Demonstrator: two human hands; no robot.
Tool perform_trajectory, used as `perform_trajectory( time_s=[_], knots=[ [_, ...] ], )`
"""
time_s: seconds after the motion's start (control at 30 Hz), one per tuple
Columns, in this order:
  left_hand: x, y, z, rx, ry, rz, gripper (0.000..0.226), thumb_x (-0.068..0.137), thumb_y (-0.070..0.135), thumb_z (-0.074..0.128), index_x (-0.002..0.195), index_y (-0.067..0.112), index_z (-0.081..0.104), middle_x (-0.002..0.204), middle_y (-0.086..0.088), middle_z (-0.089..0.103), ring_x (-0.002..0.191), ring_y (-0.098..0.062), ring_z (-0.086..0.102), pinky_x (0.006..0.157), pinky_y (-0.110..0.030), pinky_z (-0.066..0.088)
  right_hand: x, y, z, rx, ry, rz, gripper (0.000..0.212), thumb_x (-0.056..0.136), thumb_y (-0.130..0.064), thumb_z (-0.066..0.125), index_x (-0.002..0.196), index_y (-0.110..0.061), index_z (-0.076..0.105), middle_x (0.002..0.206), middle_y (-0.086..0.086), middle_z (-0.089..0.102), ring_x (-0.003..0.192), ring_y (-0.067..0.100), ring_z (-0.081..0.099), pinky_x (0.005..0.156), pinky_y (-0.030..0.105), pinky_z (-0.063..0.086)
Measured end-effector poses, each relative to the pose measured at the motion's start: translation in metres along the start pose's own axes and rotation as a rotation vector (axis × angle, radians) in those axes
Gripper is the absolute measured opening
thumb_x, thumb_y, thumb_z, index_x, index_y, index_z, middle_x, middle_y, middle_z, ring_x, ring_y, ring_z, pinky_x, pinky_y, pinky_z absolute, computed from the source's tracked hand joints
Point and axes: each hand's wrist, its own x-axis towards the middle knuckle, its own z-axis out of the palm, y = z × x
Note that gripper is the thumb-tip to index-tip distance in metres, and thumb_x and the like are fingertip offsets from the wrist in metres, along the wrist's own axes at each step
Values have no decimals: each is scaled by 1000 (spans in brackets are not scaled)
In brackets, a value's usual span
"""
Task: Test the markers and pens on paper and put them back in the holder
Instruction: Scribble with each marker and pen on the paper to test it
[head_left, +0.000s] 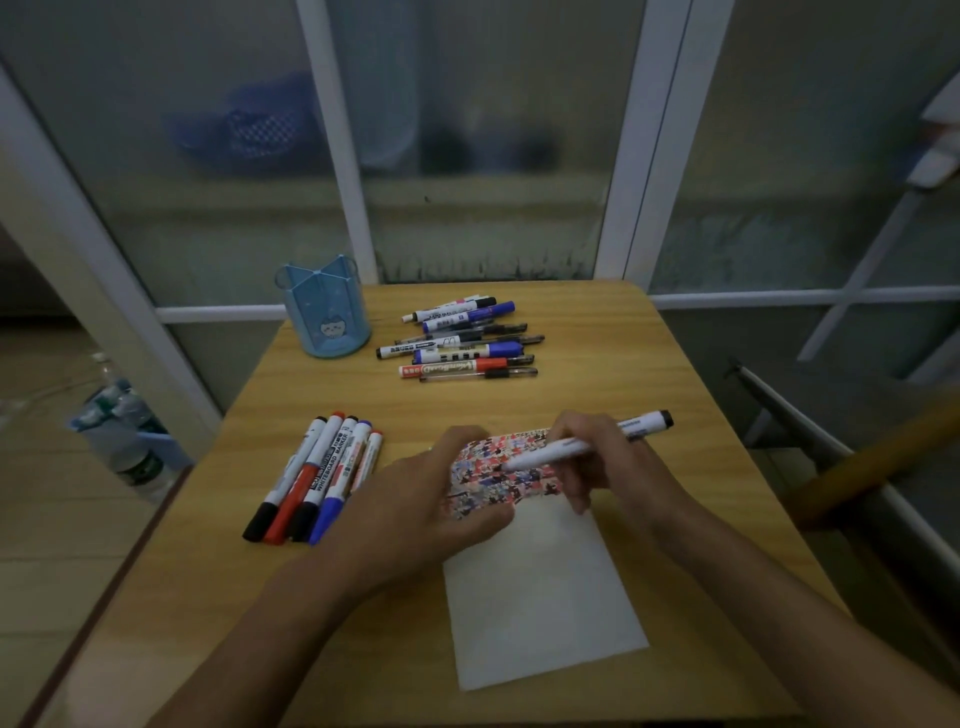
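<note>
Markers and pens lie in two groups on the wooden desk (597, 332): a loose pile (465, 338) of them at the far side, just right of the light blue holder (326, 310), and a tidy row of five capped markers (319, 475) near the left edge, their caps pointing toward the person. One white marker (587, 441) with a black end cap is up off the desk, gripped in the right hand (602, 457), whose fingers curl round its barrel; its tip points down and left onto the sheet of paper (540, 587). That paper lies on the near right part of the desk, and its far end is densely covered in red, blue and black scribbles (498, 473), while the near part is bare white. The left hand (431, 493) rests on the paper's left edge with its fingers bent over the scribbled area, pressing the sheet down and holding nothing. The holder stands upright at the far left corner, with a small cartoon face on its front and dividers visible inside. Beyond the desk are frosted glass panels in white frames (337, 135), and some plastic bottles (130, 431) stand on the floor to the left.
</note>
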Motion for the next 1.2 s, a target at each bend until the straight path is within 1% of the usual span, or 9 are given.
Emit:
perform_trajectory(
  time_s=[0.1,0.2,0.3,0.37,0.47,0.57,0.77,1.07,1.2],
  knots=[
    [-4,-11,-3,234,-34,-95,89,73,78,55,147,47,16,143,10,44,119,-6,48,91,-26,50,-3,9,-6,-57,67,-3,31,105,-15,41,90,-8,68,60,7,64,52,19,59,49,29,47],
    [-8,-14,1,324,-75,-127,96,70,84,50,149,46,13,143,8,40,122,-10,44,95,-29,48,-10,17,-3,-40,152,-12,24,103,-20,49,96,-13,72,77,7,76,68,20,73,57,28,55],
    [-11,-13,4,363,-120,-141,95,72,85,47,151,45,12,142,7,38,122,-11,43,94,-27,47,-16,23,-3,-41,104,-47,14,93,-18,65,106,-17,72,90,3,77,82,17,74,65,27,60],
    [-14,-12,6,372,-150,-150,95,72,84,47,151,45,12,141,6,39,121,-11,43,93,-27,46,-20,31,-5,-134,106,-70,19,88,-14,74,105,-21,71,93,-2,75,81,15,73,66,29,61],
    [-14,-14,10,384,-177,-154,98,71,86,48,151,43,10,139,5,40,118,-11,43,90,-26,44,-23,38,-6,-235,154,-78,18,87,-13,75,99,-24,70,90,-7,73,78,13,71,65,27,60],
    [-12,-15,12,379,-178,-155,99,71,86,48,151,43,10,140,4,41,118,-12,44,90,-27,45,-22,40,-5,-209,159,-105,11,88,-11,72,95,-20,70,83,0,74,73,14,72,64,26,59],
    [-12,-14,11,362,-174,-156,101,68,85,53,150,42,12,139,5,43,117,-12,46,87,-27,47,-18,43,1,-207,153,-121,9,86,-17,76,94,-20,74,79,2,74,74,17,72,70,40,62],
    [-9,-14,10,360,-190,-166,108,66,86,54,152,41,7,144,4,41,123,-15,45,91,-30,46,-12,49,1,-154,168,-116,9,87,-7,73,93,-14,73,76,6,74,69,18,72,62,28,58],
    [-7,-13,9,364,-201,-172,108,66,86,55,152,40,8,146,4,39,125,-15,44,92,-31,46,-11,50,2,-193,153,-127,9,88,-7,72,93,-15,72,75,5,74,70,18,72,67,31,60]
  ],
)
